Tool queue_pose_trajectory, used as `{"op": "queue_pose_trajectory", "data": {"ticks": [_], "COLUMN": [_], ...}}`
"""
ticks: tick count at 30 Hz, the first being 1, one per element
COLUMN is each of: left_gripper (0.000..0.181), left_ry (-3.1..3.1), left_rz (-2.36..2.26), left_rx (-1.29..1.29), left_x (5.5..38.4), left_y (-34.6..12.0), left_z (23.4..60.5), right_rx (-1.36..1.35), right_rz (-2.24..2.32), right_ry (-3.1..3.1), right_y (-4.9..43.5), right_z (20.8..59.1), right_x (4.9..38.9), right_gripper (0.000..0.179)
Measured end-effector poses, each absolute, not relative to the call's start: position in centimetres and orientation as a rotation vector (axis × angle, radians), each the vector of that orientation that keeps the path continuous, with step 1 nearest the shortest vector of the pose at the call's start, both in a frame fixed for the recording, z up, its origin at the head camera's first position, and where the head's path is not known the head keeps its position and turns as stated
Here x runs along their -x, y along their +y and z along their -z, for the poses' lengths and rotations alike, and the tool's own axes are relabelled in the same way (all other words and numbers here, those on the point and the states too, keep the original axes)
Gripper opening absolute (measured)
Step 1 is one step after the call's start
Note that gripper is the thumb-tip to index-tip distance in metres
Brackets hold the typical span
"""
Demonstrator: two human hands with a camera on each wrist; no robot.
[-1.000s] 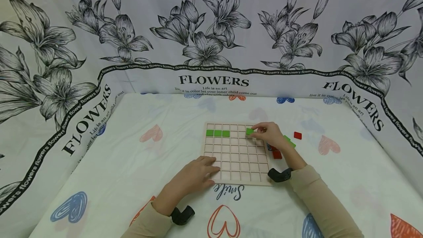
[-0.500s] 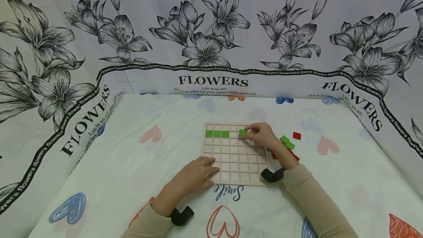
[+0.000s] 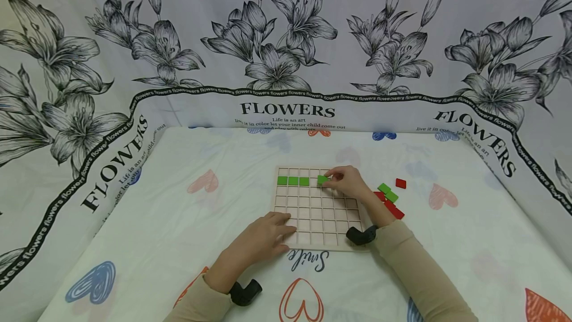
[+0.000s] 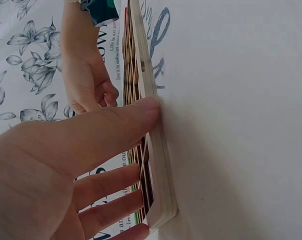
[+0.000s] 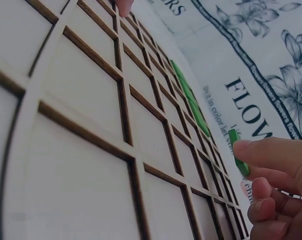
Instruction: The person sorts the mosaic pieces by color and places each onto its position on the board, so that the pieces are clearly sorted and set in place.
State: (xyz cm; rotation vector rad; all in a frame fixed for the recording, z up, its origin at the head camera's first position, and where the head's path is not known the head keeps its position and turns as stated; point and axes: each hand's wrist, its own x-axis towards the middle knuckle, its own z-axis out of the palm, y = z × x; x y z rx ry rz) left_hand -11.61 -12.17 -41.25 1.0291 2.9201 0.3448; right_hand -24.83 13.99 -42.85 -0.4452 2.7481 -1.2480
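Note:
A square wooden grid board lies on the cloth, with a row of 3 green tiles in its second row from the back, at the left. My right hand pinches another green tile between thumb and fingertips, just above that same row and right of the seated ones. In the right wrist view the pinched tile stands tilted, clear of the grid. My left hand rests on the board's near left corner, fingers fairly straight. Its thumb touches the board's edge in the left wrist view.
Right of the board lie loose green tiles and several red tiles, partly behind my right forearm. One red tile sits apart. A flower-printed curtain stands behind the table. Each wrist wears a black device.
My right hand has moved left along the row with the pinched green tile, towards the three seated tiles. More of the loose pile shows now. My left hand stays in place.

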Motion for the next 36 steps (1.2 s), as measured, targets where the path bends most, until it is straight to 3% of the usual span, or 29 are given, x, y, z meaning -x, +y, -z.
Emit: {"op": "queue_pose_trajectory", "data": {"ticks": [16,36], "left_gripper": [0.039,0.038], "left_ry": [2.918,2.932], "left_rz": [-0.341,-0.343], "left_rx": [-1.014,-1.029], "left_x": [11.7,11.8], "left_y": [-12.1,-12.1], "left_z": [41.4,41.6], "right_rx": [0.555,0.507], "right_rz": [1.213,1.194], "right_ry": [2.780,2.780], "right_y": [12.8,12.3], "right_z": [43.3,43.6], "right_x": [25.4,25.7], "right_gripper": [0.026,0.027]}}
